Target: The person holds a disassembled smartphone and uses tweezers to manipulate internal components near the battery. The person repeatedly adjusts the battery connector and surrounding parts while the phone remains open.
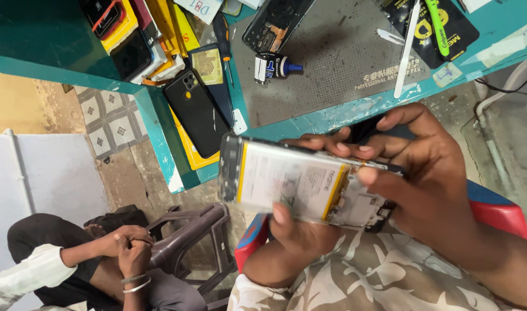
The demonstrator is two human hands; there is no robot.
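I hold an opened smartphone (298, 181) over my lap, its back cover off. A white battery with yellow edges (286, 178) and the circuit board at its right end are exposed. My left hand (301, 239) supports the phone from below, thumb pressed on the battery's lower edge. My right hand (433, 178) grips the phone's right end, thumb on the board near the battery's corner. Fingertips show above the phone's top edge; I cannot tell which hand they belong to.
A teal workbench (344, 115) carries a grey repair mat (338, 57), a glue tube with a blue tip (275, 67), a black phone (195, 109), stacked phones and cases (136, 40), a screwdriver (223, 40) and a white pry stick (406, 49). Another person (102, 259) sits at lower left on a dark plastic chair (188, 242).
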